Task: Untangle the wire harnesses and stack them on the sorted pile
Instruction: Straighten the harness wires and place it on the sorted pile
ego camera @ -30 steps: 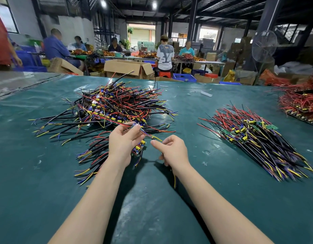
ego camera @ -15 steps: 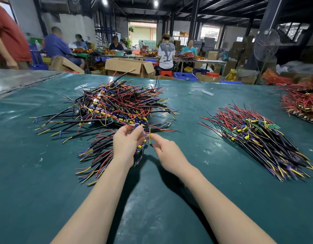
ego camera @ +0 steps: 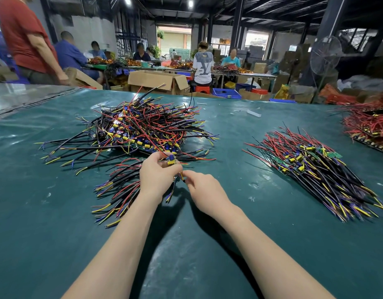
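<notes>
Head view: one harness pinched between two close hands

Far left on the green tabletop (ego camera: 56, 234) lies the tangled heap (ego camera: 143, 130) of black, red, blue and yellow leads, its ends fanning outward; just nearer sits a smaller loose bundle (ego camera: 119, 190), partly under the left wrist. The left hand (ego camera: 158, 175) is curled round a wire harness (ego camera: 171, 160) at its yellow-and-blue component, with red leads running from it back into the heap. The right hand (ego camera: 204, 190) sits just beside it, fingertips nearly touching the left, pinching a thin lead at the harness's lower edge; which lead it has is too small to tell.

To do this well, I would judge that the left hand should anchor the component while the right draws each lead out along its own length, slowly, and not sideways across the heap; a snag should be eased back, not yanked, since the leads look thin and the boards light.

Well to the right lies the sorted pile (ego camera: 315, 169), its leads combed in one direction; the freed harness belongs there, laid the same way. At the far right edge sits a separate heap of red wires (ego camera: 367, 124).
</notes>
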### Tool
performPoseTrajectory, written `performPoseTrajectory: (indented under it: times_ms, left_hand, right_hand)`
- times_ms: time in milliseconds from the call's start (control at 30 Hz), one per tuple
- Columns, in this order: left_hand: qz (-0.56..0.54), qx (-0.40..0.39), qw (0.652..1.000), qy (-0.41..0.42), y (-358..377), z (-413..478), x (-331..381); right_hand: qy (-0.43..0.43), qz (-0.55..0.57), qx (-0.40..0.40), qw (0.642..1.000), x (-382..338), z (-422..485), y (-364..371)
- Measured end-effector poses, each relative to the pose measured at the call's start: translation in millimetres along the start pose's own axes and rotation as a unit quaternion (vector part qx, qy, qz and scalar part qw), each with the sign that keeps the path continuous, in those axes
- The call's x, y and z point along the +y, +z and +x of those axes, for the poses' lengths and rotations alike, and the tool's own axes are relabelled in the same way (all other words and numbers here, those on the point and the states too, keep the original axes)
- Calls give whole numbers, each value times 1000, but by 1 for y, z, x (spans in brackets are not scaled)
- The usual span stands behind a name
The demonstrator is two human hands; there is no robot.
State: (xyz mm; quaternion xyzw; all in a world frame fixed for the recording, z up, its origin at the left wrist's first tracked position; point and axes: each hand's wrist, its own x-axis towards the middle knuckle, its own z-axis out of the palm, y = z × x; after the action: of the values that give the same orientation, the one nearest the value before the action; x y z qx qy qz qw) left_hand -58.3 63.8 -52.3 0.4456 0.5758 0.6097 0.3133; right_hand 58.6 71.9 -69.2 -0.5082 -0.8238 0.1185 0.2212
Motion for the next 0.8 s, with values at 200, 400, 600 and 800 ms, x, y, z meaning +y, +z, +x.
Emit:
performPoseTrajectory:
  times_ms: [200, 400, 600, 800]
  left_hand:
    - [-165, 16, 983, -75, -5, 6, 9]
    - [-239, -51, 958, -149, -14, 7, 17]
    - [-199, -51, 966, -155, -18, 4, 15]
    - [-191, -137, 962, -139, -10, 0, 16]
  right_hand:
    - [88, 379, -23, 921, -6, 2, -10]
    - [48, 564, -100, 819, -5, -2, -19]
    - [97, 532, -143, 829, -6, -4, -16]
    - [139, 573, -104, 801, -7, 1, -18]
